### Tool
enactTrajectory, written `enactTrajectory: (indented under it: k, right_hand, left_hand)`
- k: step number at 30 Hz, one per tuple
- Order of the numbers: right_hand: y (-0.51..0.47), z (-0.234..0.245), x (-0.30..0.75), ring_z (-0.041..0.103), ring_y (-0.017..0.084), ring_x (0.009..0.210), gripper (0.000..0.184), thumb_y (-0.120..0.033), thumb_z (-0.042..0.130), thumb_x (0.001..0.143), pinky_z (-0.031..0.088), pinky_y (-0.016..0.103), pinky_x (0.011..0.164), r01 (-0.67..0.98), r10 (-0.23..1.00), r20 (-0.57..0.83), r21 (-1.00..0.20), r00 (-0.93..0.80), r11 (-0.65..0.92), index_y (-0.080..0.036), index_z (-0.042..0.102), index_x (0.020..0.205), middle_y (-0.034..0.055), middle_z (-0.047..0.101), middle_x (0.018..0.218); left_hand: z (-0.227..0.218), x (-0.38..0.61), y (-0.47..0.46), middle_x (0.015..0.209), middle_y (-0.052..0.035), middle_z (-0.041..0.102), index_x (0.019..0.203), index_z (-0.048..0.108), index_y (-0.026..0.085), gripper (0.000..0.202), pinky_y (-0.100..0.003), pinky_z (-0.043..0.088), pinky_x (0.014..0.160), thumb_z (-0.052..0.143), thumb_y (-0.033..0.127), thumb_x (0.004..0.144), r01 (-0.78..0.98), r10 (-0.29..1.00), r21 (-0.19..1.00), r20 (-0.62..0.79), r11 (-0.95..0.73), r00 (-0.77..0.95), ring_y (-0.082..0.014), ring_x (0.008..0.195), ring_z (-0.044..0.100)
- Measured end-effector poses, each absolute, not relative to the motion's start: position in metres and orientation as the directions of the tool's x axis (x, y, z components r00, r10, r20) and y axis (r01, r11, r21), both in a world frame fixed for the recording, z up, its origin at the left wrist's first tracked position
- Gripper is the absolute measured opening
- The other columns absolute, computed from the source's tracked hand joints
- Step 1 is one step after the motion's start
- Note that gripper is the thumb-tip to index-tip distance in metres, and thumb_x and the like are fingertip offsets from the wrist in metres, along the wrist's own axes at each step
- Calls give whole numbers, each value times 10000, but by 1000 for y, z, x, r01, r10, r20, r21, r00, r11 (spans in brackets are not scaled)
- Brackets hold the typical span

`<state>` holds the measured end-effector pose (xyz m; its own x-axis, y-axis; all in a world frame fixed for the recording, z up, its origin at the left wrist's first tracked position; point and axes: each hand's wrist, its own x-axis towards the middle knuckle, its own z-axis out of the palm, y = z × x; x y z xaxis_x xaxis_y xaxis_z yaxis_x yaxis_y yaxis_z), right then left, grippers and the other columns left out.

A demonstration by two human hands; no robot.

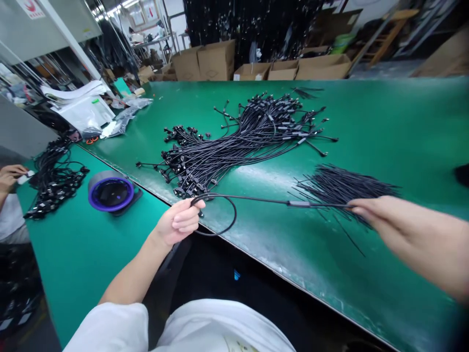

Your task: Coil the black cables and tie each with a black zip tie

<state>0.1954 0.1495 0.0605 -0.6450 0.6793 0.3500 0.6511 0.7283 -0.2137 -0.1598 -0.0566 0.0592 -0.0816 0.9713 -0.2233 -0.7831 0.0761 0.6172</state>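
Note:
A black cable [252,198] stretches between my two hands over the table's front edge. My left hand [180,222] is closed around it, with a loop hanging to the right of the fingers. My right hand [384,215] pinches the other end, just past a grey sleeve [298,204] on the cable. Below and behind the right hand lies a bundle of thin black strips [340,183], perhaps cable ties. Beyond my hands, a large heap of black cables [234,142] with connectors at their ends spreads over the green table [395,127].
On the left table stands a round purple-rimmed fan [111,193]. Another cable pile [56,176] lies beyond it, near a co-worker's hands [10,176]. Papers and plastic bags [88,110] sit at the back left, with orange scissors [92,140]. Cardboard boxes [216,61] line the far edge.

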Motion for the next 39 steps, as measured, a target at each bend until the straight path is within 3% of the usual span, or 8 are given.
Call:
enactTrajectory:
  k: [6,11,15,20,23,28,35,39]
  right_hand:
    - [106,46,163,612,239,561,382,-382,271,977,401,352,496,448,436,370,-59,-820,892,-246,611,866,52,676,753]
    - [56,70,128,549,133,487,318,-218,388,972,379,271,515,77,156,274,-278,-949,957,-220,556,701,-23,596,594]
    - [62,78,115,565,112,573,284,-297,408,983,399,231,548,241,467,338,-534,-817,810,-210,583,778,-13,612,674]
    - [68,38,99,604,191,895,356,-478,595,853,506,304,728,188,831,327,-875,-450,447,-212,569,1089,71,621,1001]
    - [60,21,90,533,132,646,326,-526,547,881,461,253,575,41,869,51,-996,-492,82,-204,587,910,16,566,751]
    - [52,19,90,173,47,438,341,-503,724,751,191,182,359,-161,759,-235,-899,-608,-407,-199,601,845,-69,327,576]
    - [29,7,72,585,222,898,402,-552,571,855,538,383,785,-264,831,-95,-923,-549,-280,-209,501,656,75,575,902]
    - [17,14,57,588,251,1043,317,-524,498,914,538,401,806,-313,895,-40,-929,-443,-197,-230,588,991,108,599,1126]
  left_hand:
    - [58,-143,-47,601,46,509,1096,639,108,220,-135,418,528,560,198,911,-694,922,710,-179,-119,-342,-38,504,494]
    - [45,-90,-35,1118,-103,670,1068,660,169,282,-342,411,1002,533,378,928,-12,989,994,109,-110,-97,-214,1109,593]
    - [38,-67,-39,855,-68,656,1042,601,159,318,-320,462,820,413,406,975,3,968,997,69,-72,241,-169,820,622]
    - [24,-60,-27,617,49,412,898,554,152,347,-260,407,623,534,498,905,-470,1000,883,10,-6,8,-84,540,395]
    - [15,-56,-23,582,33,430,825,588,122,462,-315,443,702,528,578,875,-493,996,866,-55,84,74,-101,555,440]
    - [11,-57,-33,559,69,360,803,569,134,472,-308,447,642,611,604,805,-557,991,823,-137,115,3,-82,501,394]
    - [11,-62,-35,560,80,331,811,530,147,498,-302,459,621,539,644,832,-434,990,900,-97,43,-101,-81,495,375]
    - [-3,-58,-38,608,42,421,899,551,146,504,-307,444,704,414,631,897,-101,990,992,-82,71,-112,-117,585,439]
